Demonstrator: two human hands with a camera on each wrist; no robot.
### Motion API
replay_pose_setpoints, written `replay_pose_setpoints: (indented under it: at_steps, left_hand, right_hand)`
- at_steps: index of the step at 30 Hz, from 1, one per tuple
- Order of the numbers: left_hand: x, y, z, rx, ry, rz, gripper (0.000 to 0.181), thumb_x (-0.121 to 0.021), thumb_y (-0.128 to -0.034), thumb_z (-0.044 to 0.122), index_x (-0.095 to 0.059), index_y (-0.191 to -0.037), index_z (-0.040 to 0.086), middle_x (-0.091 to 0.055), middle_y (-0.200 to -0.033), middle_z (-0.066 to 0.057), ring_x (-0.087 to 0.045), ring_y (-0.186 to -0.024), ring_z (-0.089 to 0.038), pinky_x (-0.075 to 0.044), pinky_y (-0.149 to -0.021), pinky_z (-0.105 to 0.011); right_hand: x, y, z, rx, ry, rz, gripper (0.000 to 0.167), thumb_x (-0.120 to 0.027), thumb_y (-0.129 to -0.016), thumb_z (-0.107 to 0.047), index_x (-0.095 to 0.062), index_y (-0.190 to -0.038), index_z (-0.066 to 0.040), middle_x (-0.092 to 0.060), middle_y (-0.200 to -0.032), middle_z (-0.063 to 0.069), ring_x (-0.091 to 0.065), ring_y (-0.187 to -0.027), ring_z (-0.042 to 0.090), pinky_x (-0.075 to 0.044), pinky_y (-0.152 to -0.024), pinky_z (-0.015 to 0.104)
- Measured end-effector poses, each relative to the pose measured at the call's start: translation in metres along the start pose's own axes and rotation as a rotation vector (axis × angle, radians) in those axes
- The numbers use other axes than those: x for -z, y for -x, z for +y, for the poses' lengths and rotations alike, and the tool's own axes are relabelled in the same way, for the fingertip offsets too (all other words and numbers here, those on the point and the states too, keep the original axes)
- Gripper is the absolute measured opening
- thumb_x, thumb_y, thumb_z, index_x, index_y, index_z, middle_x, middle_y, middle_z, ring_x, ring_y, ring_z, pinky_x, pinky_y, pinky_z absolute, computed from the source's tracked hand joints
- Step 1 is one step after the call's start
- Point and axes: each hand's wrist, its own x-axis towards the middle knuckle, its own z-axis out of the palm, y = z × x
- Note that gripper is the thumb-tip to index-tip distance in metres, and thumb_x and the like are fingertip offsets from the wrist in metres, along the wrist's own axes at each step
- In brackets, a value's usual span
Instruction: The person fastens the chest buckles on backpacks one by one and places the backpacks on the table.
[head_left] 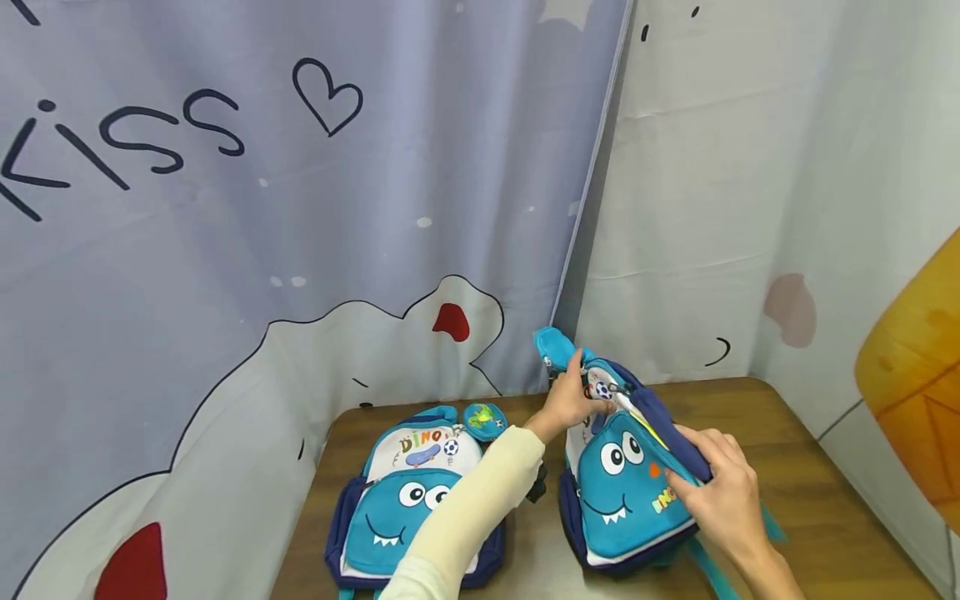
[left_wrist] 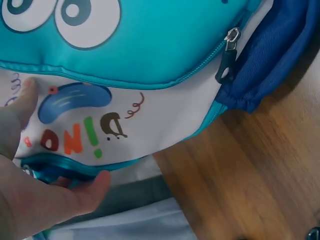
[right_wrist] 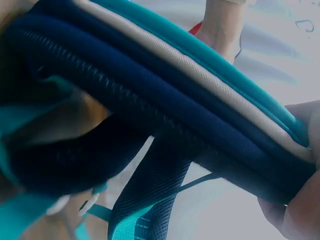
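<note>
Two teal and navy backpacks with cartoon faces are in the head view. My left hand [head_left: 572,402] grips the top of the right backpack [head_left: 626,492], which leans to one side on the table. The right hand [head_left: 723,492] holds that bag's right side, thumb in front. In the left wrist view the left hand [left_wrist: 50,197] is at the bag's top edge, beside the lettering on its white panel [left_wrist: 165,115]. In the right wrist view, the right hand [right_wrist: 302,175] pinches the layered edge of the bag [right_wrist: 165,95]; straps hang below.
The left backpack [head_left: 408,517] stands on the wooden table [head_left: 825,508], partly hidden by the left sleeve [head_left: 465,517]. A round dinosaur tag [head_left: 484,422] is at its top. Printed curtains [head_left: 420,208] hang behind the table.
</note>
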Motion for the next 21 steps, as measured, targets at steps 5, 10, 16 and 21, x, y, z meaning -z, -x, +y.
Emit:
replay_pose_setpoints:
  at_steps: [5,10,16,21]
  left_hand:
    - [0.010,0.005,0.008,0.073,0.103,-0.023,0.110,-0.087,-0.0897,0.033,-0.016,-0.170,0.009,-0.043,-0.165,-0.019,-0.046,-0.150,-0.037,-0.043,-0.119,-0.048]
    - [0.020,0.012,0.012,0.129,0.293,-0.029,0.102,-0.086,-0.0901,0.019,-0.021,-0.168,0.006,-0.042,-0.163,-0.023,-0.048,-0.146,-0.042,-0.050,-0.112,-0.049]
    - [0.032,0.014,0.005,0.236,0.517,-0.087,0.089,-0.072,-0.0940,-0.002,-0.025,-0.168,0.012,-0.065,-0.135,-0.027,-0.073,-0.109,-0.049,-0.064,-0.081,-0.049]
    - [0.044,0.015,-0.002,0.318,0.730,-0.186,0.075,-0.060,-0.1028,0.005,-0.027,-0.168,0.019,-0.077,-0.111,-0.021,-0.075,-0.107,-0.044,-0.059,-0.095,-0.058]
  right_hand:
    - [0.002,-0.009,-0.012,0.135,0.027,-0.001,0.068,-0.088,-0.056,0.013,-0.078,-0.120,-0.007,-0.071,-0.100,0.004,-0.052,-0.098,0.012,-0.038,-0.083,0.015]
    - [0.002,-0.016,-0.024,0.207,0.123,-0.050,0.069,-0.090,-0.056,0.007,-0.078,-0.121,-0.011,-0.071,-0.100,0.001,-0.055,-0.098,0.018,-0.044,-0.076,0.022]
    - [-0.003,-0.018,-0.031,0.326,0.143,-0.070,0.061,-0.086,-0.061,-0.003,-0.078,-0.121,-0.011,-0.072,-0.099,0.002,-0.058,-0.095,0.022,-0.051,-0.068,0.038]
    - [-0.011,-0.016,-0.039,0.442,0.143,-0.097,0.049,-0.068,-0.078,-0.016,-0.077,-0.126,-0.013,-0.073,-0.104,0.003,-0.060,-0.096,0.025,-0.051,-0.075,0.043]
